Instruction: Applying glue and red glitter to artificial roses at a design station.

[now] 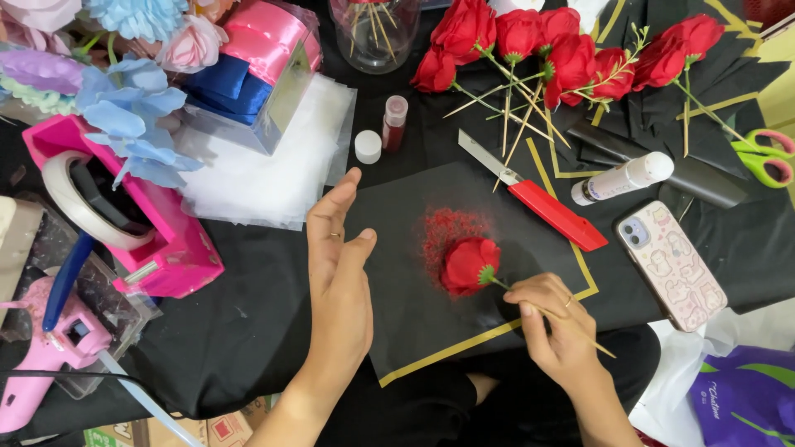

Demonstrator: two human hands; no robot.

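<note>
Red rose (pixel 469 265) on a thin wooden stick is held low over a black sheet with a gold border (pixel 414 319), its head laid just beside a patch of red glitter (pixel 451 228) scattered on the paper. The stick is pinched by the right hand (pixel 556 327) between thumb and fingers, so the bloom can be angled toward the glitter — the paper beneath appears to serve as a catch for loose grains. The left hand (pixel 339 265) is held open and empty, fingers straight, hovering edge-on above the sheet's left margin, nothing grasped.

Near the sheet's top edge a small glitter vial (pixel 394 122) is seen with its white cap (pixel 368 146) set beside it. A red utility knife (pixel 538 194), a glue stick (pixel 623 177) and a phone in a patterned case (pixel 672 265) are laid to the right; more red roses on sticks (pixel 530 50) are heaped farther back, green-and-pink scissors (pixel 766 156) at the far right.

The bench is draped in black cloth (pixel 232 331). On the left a pink tape dispenser (pixel 141 223), a pink glue gun (pixel 58 348), white tissue sheets (pixel 265 157) and blue artificial flowers (pixel 132 116) are crowded together.
</note>
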